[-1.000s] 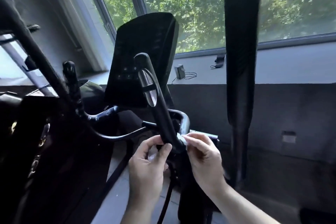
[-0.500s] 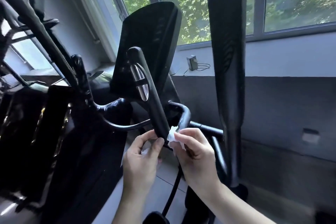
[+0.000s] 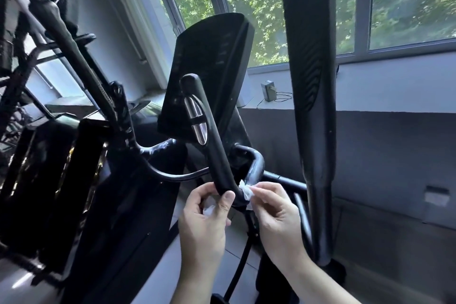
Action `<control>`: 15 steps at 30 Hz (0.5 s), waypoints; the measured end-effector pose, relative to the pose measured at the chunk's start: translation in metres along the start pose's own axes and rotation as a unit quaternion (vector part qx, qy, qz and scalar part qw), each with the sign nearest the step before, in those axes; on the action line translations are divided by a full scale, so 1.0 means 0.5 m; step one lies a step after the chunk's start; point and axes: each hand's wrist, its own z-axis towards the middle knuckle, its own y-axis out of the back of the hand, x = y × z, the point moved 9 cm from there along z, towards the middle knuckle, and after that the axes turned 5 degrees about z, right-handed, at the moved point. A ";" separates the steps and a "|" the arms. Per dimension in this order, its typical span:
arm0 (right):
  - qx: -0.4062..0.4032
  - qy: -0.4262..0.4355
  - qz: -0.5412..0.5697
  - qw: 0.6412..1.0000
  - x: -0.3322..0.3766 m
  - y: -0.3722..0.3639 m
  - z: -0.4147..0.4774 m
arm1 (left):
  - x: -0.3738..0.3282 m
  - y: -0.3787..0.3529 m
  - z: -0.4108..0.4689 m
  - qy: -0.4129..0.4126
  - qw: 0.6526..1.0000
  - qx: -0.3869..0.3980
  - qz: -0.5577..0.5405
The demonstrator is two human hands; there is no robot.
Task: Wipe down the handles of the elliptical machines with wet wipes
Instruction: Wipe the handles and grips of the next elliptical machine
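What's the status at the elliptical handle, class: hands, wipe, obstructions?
Left hand grips handle base. Right hand pinches wet wipe against the bend. Nothing blocking.

White wet wipe (image 3: 246, 189) mostly hidden behind black curved handle (image 3: 217, 155); tall black padded arm (image 3: 308, 81) cut off at top edge.

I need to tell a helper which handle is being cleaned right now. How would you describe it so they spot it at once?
Find the black console before the window; the curved black handle rises in front of it. Unlike the tall moving bar to its right, it carries two silver sensor plates, and both hands, left hand and right hand, hold a white wipe round its lower bend.
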 end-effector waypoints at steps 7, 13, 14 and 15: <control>-0.085 -0.008 -0.071 0.994 -0.022 0.003 0.077 | -0.001 0.004 0.006 -0.005 1.000 0.008 0.018; -0.191 -0.047 -0.010 0.980 -0.019 0.022 0.145 | -0.012 0.007 0.013 -0.011 0.999 0.025 0.027; -0.222 -0.052 0.016 0.974 -0.021 0.029 0.152 | -0.014 0.007 0.015 -0.010 0.999 0.029 0.025; -0.247 -0.058 0.029 0.967 -0.026 0.035 0.155 | -0.016 0.006 0.016 -0.009 0.999 0.034 0.021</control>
